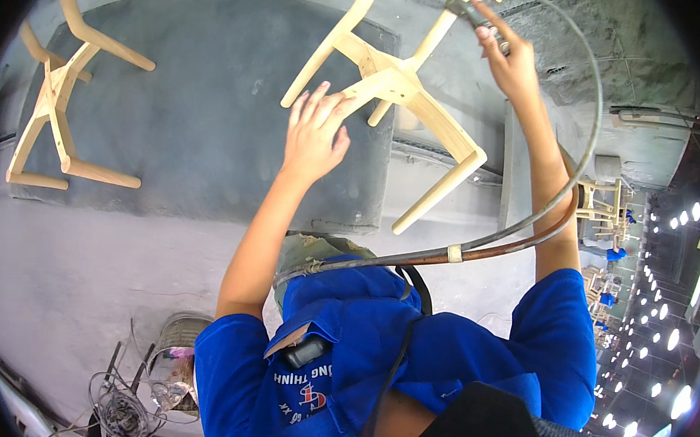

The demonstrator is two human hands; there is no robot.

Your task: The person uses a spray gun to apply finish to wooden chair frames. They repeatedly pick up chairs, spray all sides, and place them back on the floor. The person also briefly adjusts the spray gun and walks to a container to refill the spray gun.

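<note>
A pale wooden chair frame (389,78), with crossed rails and splayed legs, stands in front of me. My left hand (316,136) has its fingers spread at the near-left end of one rail. The fingertips appear to touch the wood, and the hand hides part of that corner. At the frame's right side, my right hand (507,57) is closed around a dark metal spray gun (472,13). Its index finger stretches along the tool. The gun's head lies close to the upper right rail. A grey hose (586,56) loops from the gun down past my right forearm.
A second wooden frame (53,97) stands on the left, beside a large dark grey panel (212,106). A reddish-brown hose (522,244) crosses my waist with the grey one. Bundled wire (124,417) and a basket (182,344) lie lower left. More frames (605,209) and people appear far right.
</note>
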